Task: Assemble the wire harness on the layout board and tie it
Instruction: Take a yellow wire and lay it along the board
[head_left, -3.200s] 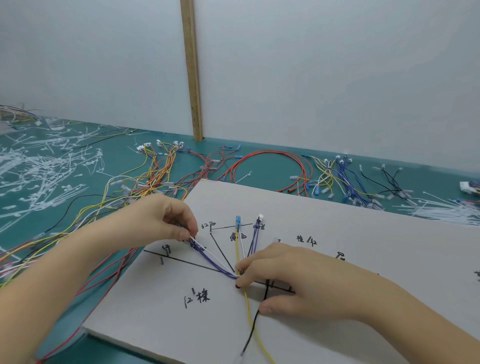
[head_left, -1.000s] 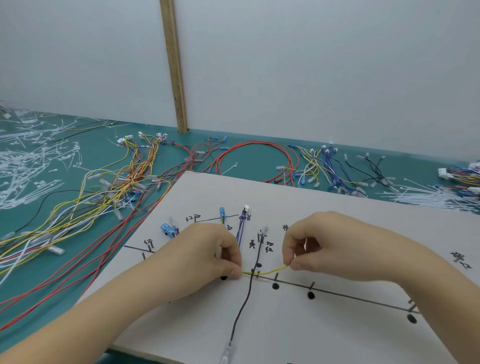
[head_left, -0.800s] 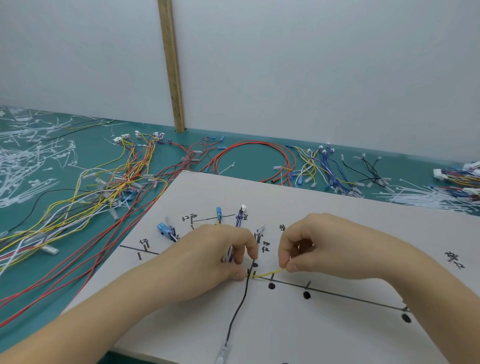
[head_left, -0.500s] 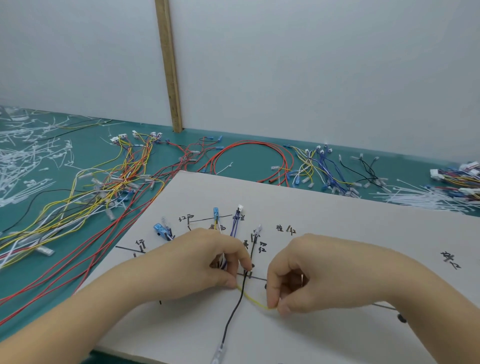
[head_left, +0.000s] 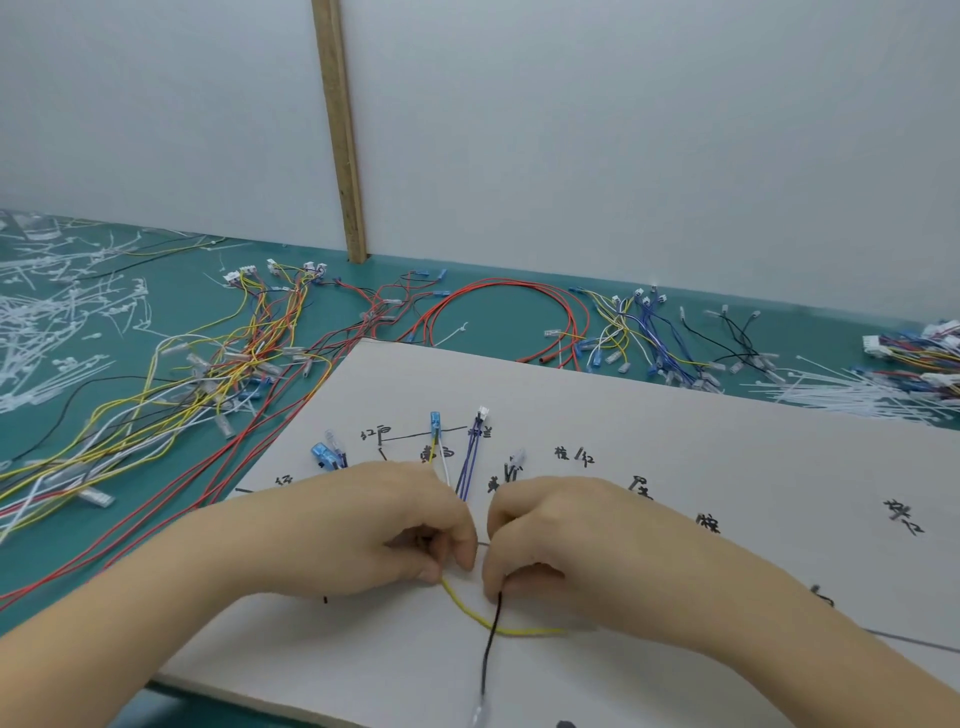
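Note:
A white layout board (head_left: 675, 441) with black lines and handwritten labels lies in front of me. Blue, white, purple and yellow wires fan out over it, ending in blue terminals (head_left: 435, 422) and a white connector (head_left: 482, 413). My left hand (head_left: 384, 530) pinches the gathered wires where they meet. Close beside it, my right hand (head_left: 566, 545) pinches the black wire (head_left: 487, 654), which runs down toward the board's near edge. A yellow wire (head_left: 488, 621) curves from under my left hand across the black one.
Loose red, yellow and white wires (head_left: 218, 374) lie on the green table left of the board. Red wire loops (head_left: 519, 312) and blue and black wires (head_left: 670, 343) lie behind it. White cable ties (head_left: 852, 389) are piled at right and far left. A wooden strip (head_left: 340, 130) stands against the wall.
My right hand has let the yellow wire go and moved left against my left hand, now pinching the black wire. The yellow wire has dropped into a curve on the board.

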